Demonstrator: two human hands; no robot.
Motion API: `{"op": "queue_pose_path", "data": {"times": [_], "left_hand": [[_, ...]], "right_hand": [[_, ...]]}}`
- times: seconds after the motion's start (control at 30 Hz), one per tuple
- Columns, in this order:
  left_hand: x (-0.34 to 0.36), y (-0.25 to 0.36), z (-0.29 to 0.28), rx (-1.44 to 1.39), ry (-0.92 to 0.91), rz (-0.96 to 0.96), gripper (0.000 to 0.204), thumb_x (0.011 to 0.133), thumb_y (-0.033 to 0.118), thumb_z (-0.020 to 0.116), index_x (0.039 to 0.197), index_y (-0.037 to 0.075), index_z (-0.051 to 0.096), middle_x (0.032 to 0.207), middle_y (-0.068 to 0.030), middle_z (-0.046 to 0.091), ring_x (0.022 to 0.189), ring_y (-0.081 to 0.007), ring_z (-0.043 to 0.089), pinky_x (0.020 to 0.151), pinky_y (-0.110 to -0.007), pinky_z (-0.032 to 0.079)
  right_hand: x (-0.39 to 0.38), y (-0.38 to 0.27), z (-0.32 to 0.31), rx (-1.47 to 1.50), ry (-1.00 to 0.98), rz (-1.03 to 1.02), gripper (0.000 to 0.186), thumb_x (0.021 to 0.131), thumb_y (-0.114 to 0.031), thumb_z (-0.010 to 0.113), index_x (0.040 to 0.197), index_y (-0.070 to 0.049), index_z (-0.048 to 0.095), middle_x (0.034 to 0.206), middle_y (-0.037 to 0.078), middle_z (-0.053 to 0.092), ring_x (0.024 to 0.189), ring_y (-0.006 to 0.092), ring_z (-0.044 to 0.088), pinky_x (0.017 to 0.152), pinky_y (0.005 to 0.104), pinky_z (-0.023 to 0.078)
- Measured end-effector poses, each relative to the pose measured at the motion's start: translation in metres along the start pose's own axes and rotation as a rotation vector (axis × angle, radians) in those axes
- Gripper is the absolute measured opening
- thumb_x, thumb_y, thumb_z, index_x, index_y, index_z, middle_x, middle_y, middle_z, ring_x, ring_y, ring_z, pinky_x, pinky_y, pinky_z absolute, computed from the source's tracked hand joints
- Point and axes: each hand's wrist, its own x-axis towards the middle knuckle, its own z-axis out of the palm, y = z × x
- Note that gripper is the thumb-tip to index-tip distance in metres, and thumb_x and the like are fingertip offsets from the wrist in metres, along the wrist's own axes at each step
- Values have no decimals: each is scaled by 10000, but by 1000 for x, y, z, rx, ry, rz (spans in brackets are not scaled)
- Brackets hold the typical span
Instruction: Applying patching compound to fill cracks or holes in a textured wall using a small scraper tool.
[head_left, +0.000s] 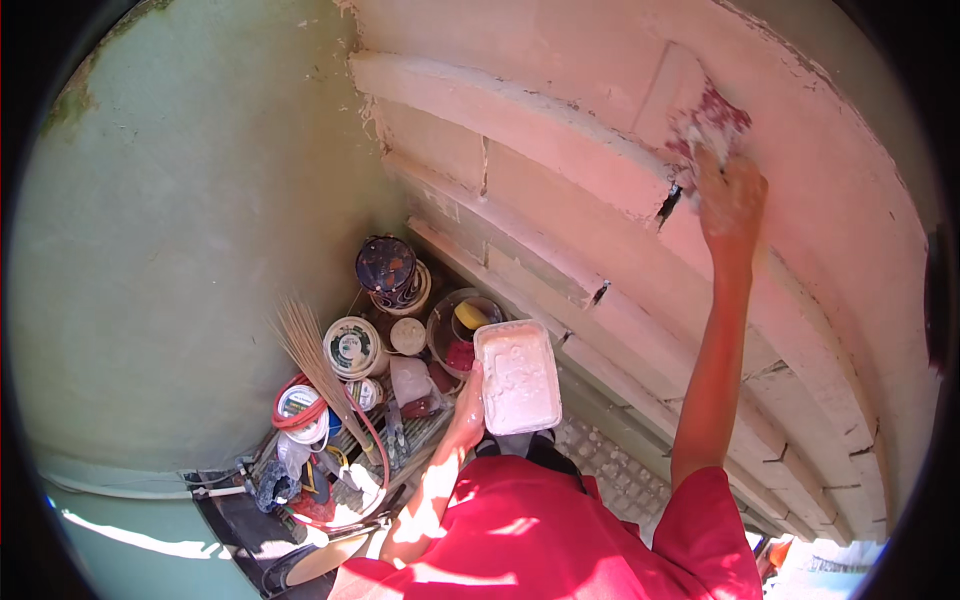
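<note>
My left hand (468, 402) grips the near-left side of a white rectangular tub (555, 375), low in front of my body. Pinkish-white paste (520, 380) fills much of the tub. Up at the right, my closed right hand (732, 200) holds a red spreading tool (718, 112) against the pale pink plastered wall (810, 190). White paste smears both that tool and my fingers. The tool is blurred, so its exact kind is unclear. Just below it runs a rounded ledge (520, 115), with a dark slot near my wrist.
More ledges (520, 225) step down the right wall. In the corner stand a dark lidded bucket (386, 265), white lidded tubs (352, 347) and a basin (440, 325) with a yellow sponge (470, 316). A stick broom (318, 345) and a red hose (385, 455) lie left of my arm.
</note>
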Motion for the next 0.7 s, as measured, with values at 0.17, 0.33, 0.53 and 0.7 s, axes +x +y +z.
{"op": "queue_pose_path", "data": {"times": [0.17, 0.33, 0.53, 0.7], "left_hand": [[13, -4, 2, 49, -65, -15, 665, 994, 493, 349, 1414, -22, 309, 1355, -150, 475, 1208, -213, 493, 1023, -327, 385], [4, 3, 18, 60, -38, -45, 661, 994, 491, 350, 1410, -21, 316, 1365, -145, 467, 1219, -213, 482, 1036, -326, 371], [8, -4, 8, 57, -9, -15, 667, 985, 493, 380, 1382, -43, 368, 1341, -139, 504, 1173, -208, 529, 1011, -318, 401], [11, -1, 6, 51, -30, -28, 662, 997, 482, 349, 1408, -36, 316, 1387, -146, 445, 1229, -215, 468, 1045, -330, 358]], "right_hand": [[24, -9, 18, 182, 299, -188, 260, 755, -53, 617, 1011, -79, 655, 717, 83, 478, 687, 263, 528, 584, 420, 410], [73, -50, 54, 250, -80, -39, 168, 797, -119, 602, 946, -43, 622, 758, 144, 565, 717, 331, 593, 635, 459, 439], [24, -25, 32, 96, 133, 139, 173, 877, -146, 559, 785, -18, 631, 668, 164, 559, 656, 333, 578, 622, 454, 438], [22, -19, -26, 473, -583, 711, 315, 754, -94, 675, 1063, -58, 626, 895, 93, 524, 875, 262, 527, 729, 425, 434]]}}
